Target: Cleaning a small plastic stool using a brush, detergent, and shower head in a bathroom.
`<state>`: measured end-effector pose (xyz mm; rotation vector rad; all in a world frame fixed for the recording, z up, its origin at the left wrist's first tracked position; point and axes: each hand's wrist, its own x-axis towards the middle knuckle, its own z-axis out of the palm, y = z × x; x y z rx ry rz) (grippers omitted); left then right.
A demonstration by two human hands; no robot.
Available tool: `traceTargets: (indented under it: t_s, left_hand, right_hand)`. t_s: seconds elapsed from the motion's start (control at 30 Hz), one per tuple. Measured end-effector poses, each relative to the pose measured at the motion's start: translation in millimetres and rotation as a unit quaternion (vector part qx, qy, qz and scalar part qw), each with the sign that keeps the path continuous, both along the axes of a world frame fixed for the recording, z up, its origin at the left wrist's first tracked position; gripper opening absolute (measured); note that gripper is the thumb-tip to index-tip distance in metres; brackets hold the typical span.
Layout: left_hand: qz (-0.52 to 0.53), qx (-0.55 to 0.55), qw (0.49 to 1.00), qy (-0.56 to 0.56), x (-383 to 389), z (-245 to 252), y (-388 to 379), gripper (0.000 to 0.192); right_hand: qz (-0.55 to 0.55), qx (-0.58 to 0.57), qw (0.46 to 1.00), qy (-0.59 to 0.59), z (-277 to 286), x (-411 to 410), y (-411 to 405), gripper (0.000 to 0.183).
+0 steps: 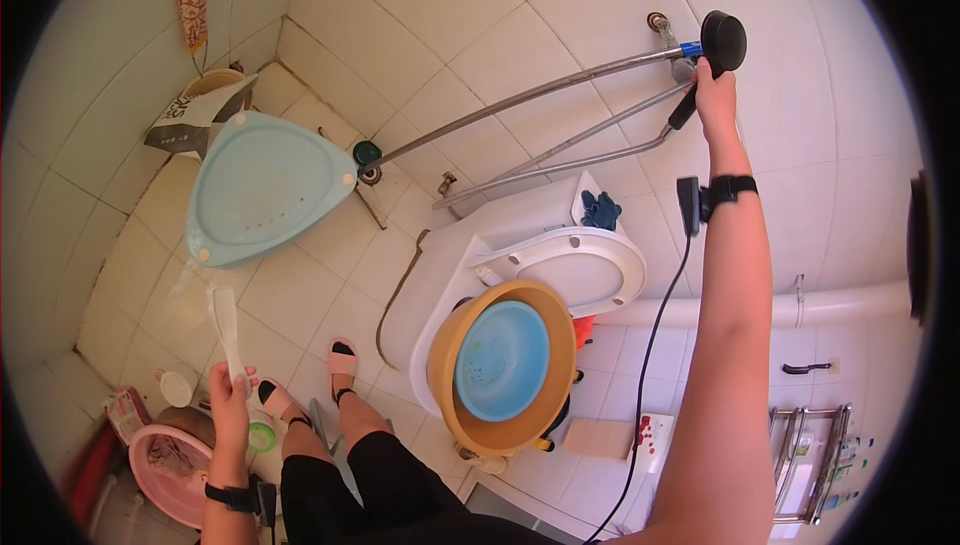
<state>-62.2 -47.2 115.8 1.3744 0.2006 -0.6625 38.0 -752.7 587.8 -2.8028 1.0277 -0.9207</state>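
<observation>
My left hand (231, 395) grips the handle of a white plastic scrubbing brush (226, 312), held over the tiled floor at the lower left. My right hand (715, 99) is raised near the wall valve at the upper right, closed on the black handle of a hand shower (723, 41). A metal pole (525, 102) with a blue band runs from beside that hand down to the floor corner. A pale blue three-cornered plastic stool (266, 189) with small dark specks stands at the left, beyond the brush head. I cannot tell whether water runs from the shower.
A white toilet (442, 267) with its seat raised stands in the middle; a dark cloth (600, 210) lies on it. An orange basin (442, 395) holds a blue basin (502, 361). Lower left is a pink basin (146, 485) with cloth. A metal rack (810, 522) hangs lower right.
</observation>
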Motion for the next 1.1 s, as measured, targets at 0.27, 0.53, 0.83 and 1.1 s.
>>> traceTargets:
  t_s: [0.27,0.53,0.83,1.1]
  left_hand:
    - [0.097,0.061,0.993,0.022,-28.4,-27.5,33.7,0.020]
    - [0.123,0.023,0.990,0.057,-13.2,-8.6,-22.2,0.042]
    - [0.016,-0.023,0.994,0.106,115.9,31.7,-198.9,0.033]
    - [0.031,-0.207,0.944,0.255,168.4,32.6,-304.8,0.022]
  right_hand:
    - [-0.197,-0.064,0.977,-0.056,19.1,-6.2,-52.4,0.053]
    - [-0.010,-0.037,0.999,-0.003,-43.8,-52.9,-28.6,0.058]
    - [0.064,0.245,0.967,0.003,-315.3,-102.5,200.2,0.030]
    - [0.079,0.545,0.809,-0.203,-420.4,-86.0,340.6,0.023]
